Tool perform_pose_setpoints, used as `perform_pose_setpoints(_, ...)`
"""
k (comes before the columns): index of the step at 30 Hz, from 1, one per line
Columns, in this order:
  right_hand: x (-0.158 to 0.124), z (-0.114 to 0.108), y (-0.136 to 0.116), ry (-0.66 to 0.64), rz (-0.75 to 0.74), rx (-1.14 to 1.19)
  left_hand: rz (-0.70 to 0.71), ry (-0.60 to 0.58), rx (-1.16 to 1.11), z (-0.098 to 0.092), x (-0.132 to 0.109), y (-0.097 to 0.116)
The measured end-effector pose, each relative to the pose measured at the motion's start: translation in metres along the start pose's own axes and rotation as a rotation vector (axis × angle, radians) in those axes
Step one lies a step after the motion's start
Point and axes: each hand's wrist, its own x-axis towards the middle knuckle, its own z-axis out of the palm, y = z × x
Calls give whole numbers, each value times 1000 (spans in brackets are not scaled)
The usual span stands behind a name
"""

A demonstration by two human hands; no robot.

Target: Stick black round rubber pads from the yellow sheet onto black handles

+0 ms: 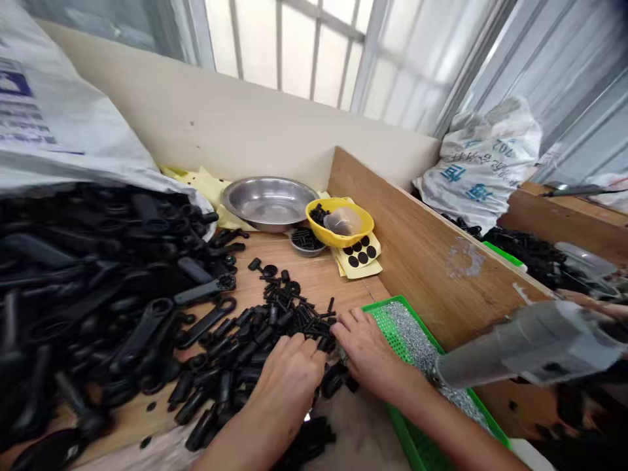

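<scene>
My left hand (294, 365) is closed, its fingers curled down at the near right side of a heap of short black plastic cylinders (255, 333). Beside it, my right hand (362, 345) also has its fingers bent inward, close to the left hand's fingertips. What either hand grips is hidden by the fingers. Small black pins (299, 314) lie scattered just beyond both hands. Right of my right hand is a green basket (402, 428) holding many small silvery metal pieces (409, 333).
Long black crank-like parts (142, 333) spill from a white sack (83, 124) on the left. Behind stand a steel bowl (269, 199), a yellow basket (360, 232) and sticker sheets (360, 261). A wooden divider (417, 255) and a grey tubular tool (510, 343) are on the right.
</scene>
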Motion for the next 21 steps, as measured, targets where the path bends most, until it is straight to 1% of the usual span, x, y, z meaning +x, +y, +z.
perform_pose_setpoints(5, -1, 0, 10, 7, -19, 18, 43, -53, 55, 6, 20, 3)
perform_pose_setpoints(10, 0, 6, 12, 16, -27, 52, 44, -105, 99, 9, 31, 7)
perform_pose_setpoints(16, -1, 9, 9, 34, -38, 92, 56, -148, 148, 8, 37, 7)
perform_pose_setpoints(21, -1, 8, 7, 44, -44, 116, 90, -147, 168, 10, 36, 1)
